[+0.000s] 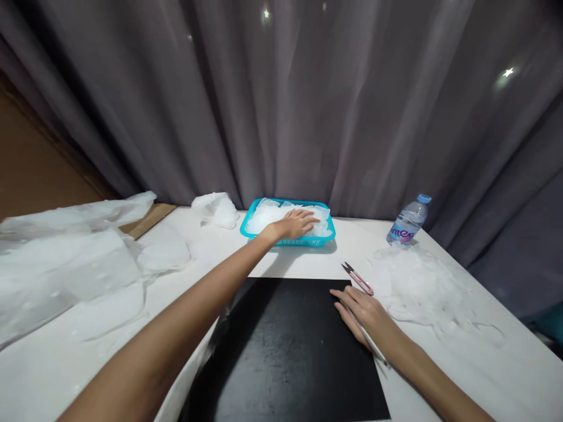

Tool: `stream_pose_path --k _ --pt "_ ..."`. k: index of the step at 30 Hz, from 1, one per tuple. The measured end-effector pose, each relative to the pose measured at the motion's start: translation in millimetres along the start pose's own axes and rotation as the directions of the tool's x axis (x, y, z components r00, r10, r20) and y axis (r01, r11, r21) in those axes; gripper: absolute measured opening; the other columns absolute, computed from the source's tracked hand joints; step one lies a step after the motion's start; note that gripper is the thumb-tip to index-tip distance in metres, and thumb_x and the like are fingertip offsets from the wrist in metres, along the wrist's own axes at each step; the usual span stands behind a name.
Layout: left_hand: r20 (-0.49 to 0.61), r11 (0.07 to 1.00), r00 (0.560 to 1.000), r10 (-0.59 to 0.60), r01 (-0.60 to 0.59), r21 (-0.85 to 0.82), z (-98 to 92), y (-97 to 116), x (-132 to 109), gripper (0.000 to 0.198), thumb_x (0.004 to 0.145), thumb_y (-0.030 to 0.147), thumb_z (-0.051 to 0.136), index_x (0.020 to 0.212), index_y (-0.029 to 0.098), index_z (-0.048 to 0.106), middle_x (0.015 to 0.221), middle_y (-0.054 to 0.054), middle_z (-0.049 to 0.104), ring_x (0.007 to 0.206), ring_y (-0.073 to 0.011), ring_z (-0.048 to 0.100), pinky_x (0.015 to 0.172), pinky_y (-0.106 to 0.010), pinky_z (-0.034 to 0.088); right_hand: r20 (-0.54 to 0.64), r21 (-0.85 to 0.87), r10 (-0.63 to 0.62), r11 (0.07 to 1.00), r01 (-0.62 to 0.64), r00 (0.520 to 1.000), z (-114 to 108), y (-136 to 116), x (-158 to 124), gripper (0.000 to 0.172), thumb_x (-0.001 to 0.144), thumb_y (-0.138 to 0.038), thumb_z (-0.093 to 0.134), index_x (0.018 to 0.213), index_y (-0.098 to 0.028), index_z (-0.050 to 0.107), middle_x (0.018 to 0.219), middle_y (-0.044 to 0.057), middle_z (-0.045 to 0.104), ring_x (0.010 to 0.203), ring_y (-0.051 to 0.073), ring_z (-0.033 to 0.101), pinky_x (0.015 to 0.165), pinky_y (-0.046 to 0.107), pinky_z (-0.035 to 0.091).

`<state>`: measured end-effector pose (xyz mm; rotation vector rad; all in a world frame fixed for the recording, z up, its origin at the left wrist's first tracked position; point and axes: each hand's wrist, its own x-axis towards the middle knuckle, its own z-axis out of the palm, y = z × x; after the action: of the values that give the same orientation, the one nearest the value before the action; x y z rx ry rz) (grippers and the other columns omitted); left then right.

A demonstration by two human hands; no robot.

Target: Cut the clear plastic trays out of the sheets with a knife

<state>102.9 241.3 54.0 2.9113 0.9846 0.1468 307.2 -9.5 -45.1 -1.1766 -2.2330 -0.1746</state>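
Note:
My left hand reaches forward and lies flat, fingers spread, on the thin white sheets that fill a turquoise plastic basket. Whether it grips any of them I cannot make out. My right hand rests at the right edge of a black board, its forefinger stretched out over the corner. A slim white pen-like stick runs under the palm, its end poking out by the wrist. Just beyond these fingers lie thread snips with pink handles and dark blades.
White sheet material is heaped on the left, beside brown cardboard. A crumpled white piece sits left of the basket. On the right are a water bottle and a pile of white scraps. A grey curtain hangs behind.

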Motion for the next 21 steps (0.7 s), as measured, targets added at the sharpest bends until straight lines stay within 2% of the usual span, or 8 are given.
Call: stream_pose_path --k 3,5,9,11,14,17,19,21 --pt "0.005 1.000 1.000 0.002 -0.002 -0.014 -4.7 2.5 1.8 0.038 0.105 0.040 0.061 0.138 0.021 0.064 0.150 -0.012 0.060 0.137 -0.0314 0.057 0.116 -0.058 0.043 -0.007 -0.005 -0.011 1.000 0.011 1.000 0.5 0.3 -1.0 0.028 0.108 -0.015 0.048 0.133 -0.016 0.061 0.099 0.010 0.071 0.089 0.025 0.075 0.079 0.039 0.065" --pt "-0.027 1.000 1.000 -0.002 0.002 -0.013 -13.4 2.2 -4.2 0.039 0.106 0.045 0.058 0.136 0.023 0.067 0.147 -0.010 0.064 0.135 -0.0301 0.059 0.117 -0.053 0.042 0.000 -0.009 -0.017 1.000 0.017 1.000 1.6 1.1 -2.0 0.029 0.108 -0.015 0.048 0.133 -0.016 0.061 0.098 0.009 0.071 0.087 0.024 0.075 0.077 0.038 0.065" --pt "-0.175 0.996 0.981 -0.084 0.086 0.003 -35.9 -10.2 -33.7 0.043 0.108 0.050 0.047 0.141 0.028 0.064 0.148 -0.006 0.064 0.136 -0.0271 0.058 0.118 -0.041 0.039 -0.008 -0.017 -0.028 0.999 0.028 1.000 4.6 2.3 -3.8 0.030 0.108 -0.016 0.047 0.135 -0.016 0.061 0.097 0.009 0.071 0.086 0.024 0.075 0.076 0.039 0.065" --pt "-0.275 0.979 0.941 -0.197 0.205 0.001 -46.3 -26.5 -56.1 0.038 0.108 0.042 0.048 0.138 0.025 0.065 0.146 -0.007 0.064 0.135 -0.0270 0.058 0.117 -0.040 0.039 -0.018 -0.019 -0.025 1.000 0.025 1.000 5.0 1.9 -3.9 0.030 0.108 -0.016 0.046 0.134 -0.016 0.062 0.096 0.009 0.071 0.086 0.024 0.075 0.077 0.039 0.065" --pt "-0.406 0.881 0.796 -0.448 0.471 -0.048 -54.8 -61.0 -96.3 0.028 0.104 0.025 0.054 0.126 0.018 0.070 0.131 -0.012 0.070 0.126 -0.0299 0.063 0.113 -0.044 0.044 -0.005 -0.013 -0.012 1.000 0.011 1.000 4.1 0.1 -3.5 0.030 0.109 -0.016 0.045 0.132 -0.017 0.063 0.096 0.009 0.071 0.085 0.025 0.076 0.077 0.039 0.066" --pt "-0.529 0.660 0.497 -0.688 0.731 -0.172 -51.9 -96.4 -136.8 0.033 0.104 0.025 0.057 0.133 0.010 0.063 0.139 -0.021 0.063 0.131 -0.0374 0.058 0.110 -0.057 0.046 0.001 -0.013 -0.001 1.000 0.001 1.000 3.8 -1.6 -3.6 0.030 0.109 -0.016 0.043 0.131 -0.017 0.064 0.099 0.011 0.073 0.088 0.026 0.077 0.077 0.040 0.067" --pt "-0.527 0.521 0.327 -0.784 0.809 -0.272 -46.5 -116.0 -158.5 0.040 0.102 0.035 0.067 0.138 0.017 0.061 0.141 -0.014 0.062 0.124 -0.0310 0.064 0.103 -0.054 0.055 -0.006 -0.015 0.001 1.000 -0.001 1.000 4.8 -1.9 -4.1 0.030 0.109 -0.017 0.043 0.131 -0.017 0.063 0.102 0.011 0.074 0.091 0.027 0.078 0.078 0.041 0.067" --pt "-0.464 0.454 0.266 -0.845 0.815 -0.359 -41.7 -131.9 -173.2 0.039 0.102 0.036 0.068 0.136 0.016 0.063 0.136 -0.012 0.065 0.115 -0.0276 0.068 0.096 -0.049 0.060 -0.009 -0.015 0.003 1.000 -0.003 1.000 6.5 -1.6 -4.8 0.030 0.109 -0.017 0.044 0.133 -0.019 0.063 0.104 0.011 0.075 0.094 0.028 0.078 0.079 0.042 0.067"
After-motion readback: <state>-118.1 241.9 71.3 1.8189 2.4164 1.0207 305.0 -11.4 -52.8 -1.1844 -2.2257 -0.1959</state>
